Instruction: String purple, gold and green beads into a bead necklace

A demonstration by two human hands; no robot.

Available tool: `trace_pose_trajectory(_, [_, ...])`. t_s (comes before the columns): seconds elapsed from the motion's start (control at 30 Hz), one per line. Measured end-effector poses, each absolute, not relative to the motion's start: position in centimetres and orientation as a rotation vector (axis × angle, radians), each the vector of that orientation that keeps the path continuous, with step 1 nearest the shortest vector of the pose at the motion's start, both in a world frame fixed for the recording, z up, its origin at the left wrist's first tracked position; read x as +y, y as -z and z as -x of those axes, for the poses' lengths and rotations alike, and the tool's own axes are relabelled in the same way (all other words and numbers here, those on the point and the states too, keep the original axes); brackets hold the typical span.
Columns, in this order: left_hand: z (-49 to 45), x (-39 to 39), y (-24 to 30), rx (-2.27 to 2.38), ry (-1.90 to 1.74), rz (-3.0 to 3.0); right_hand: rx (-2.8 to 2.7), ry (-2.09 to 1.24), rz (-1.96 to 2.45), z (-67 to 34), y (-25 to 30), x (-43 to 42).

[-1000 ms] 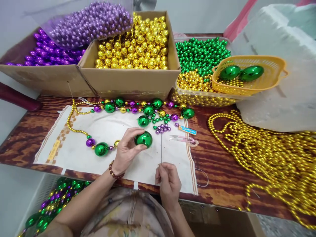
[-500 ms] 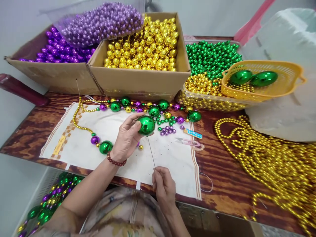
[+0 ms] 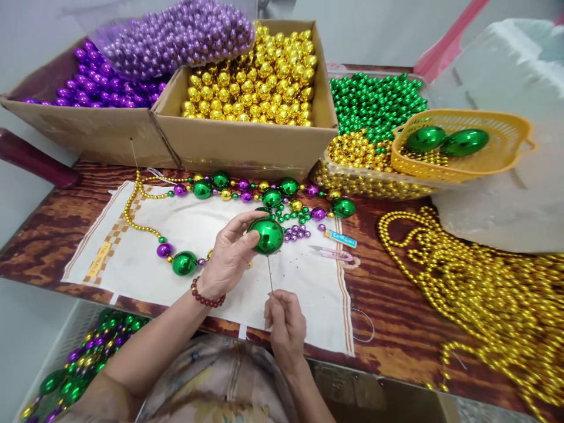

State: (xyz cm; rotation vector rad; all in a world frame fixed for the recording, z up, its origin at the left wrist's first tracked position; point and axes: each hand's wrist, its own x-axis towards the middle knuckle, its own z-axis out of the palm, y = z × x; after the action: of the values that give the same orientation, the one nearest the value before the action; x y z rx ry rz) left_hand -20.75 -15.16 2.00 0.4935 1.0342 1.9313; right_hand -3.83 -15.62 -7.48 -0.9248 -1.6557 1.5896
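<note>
My left hand point(image 3: 227, 255) is closed round a large shiny green ball point(image 3: 266, 235), held just above a white cloth point(image 3: 136, 258). My right hand point(image 3: 284, 323) pinches the lower end of a long thin needle point(image 3: 269, 275), whose tip reaches up into the underside of the ball. A half-strung necklace of green, purple and gold beads point(image 3: 183, 262) lies on the cloth to the left and curves along the cloth's far edge.
Cardboard boxes of purple beads point(image 3: 88, 82) and gold beads point(image 3: 251, 82) stand behind the cloth. A tray of green and gold beads point(image 3: 374, 106), an orange basket point(image 3: 462, 153) with two green balls, gold bead strands point(image 3: 484, 294), and pink snips point(image 3: 335, 254) lie to the right.
My left hand lifted the green ball and brought it over the needle. My right hand shifted left, and the needle now enters the ball from below.
</note>
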Motion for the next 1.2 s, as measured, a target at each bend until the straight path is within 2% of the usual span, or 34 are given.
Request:
trace_pose_trajectory(0.57, [18.3, -16.7, -1.6, 1.277, -1.927, -0.885, -1.47, -1.574, 0.818, 5.9, 5.4, -15.0])
trace_pose_trajectory(0.83, [17.8, -16.5, 0.3, 1.275, -1.897, -0.731, -1.525, -1.697, 0.744, 5.4, 4.1, -13.9])
trace_pose_trajectory(1.0, [16.8, -16.1, 1.1, 1.398, -1.588, -0.822, -1.26, -1.792, 1.003, 3.3, 5.0, -13.4])
trace_pose_trajectory(1.2, [17.9, -13.9, 1.1, 1.772, -1.075, -1.332, -0.986, -1.751, 1.197, 0.3, 7.2, -11.7])
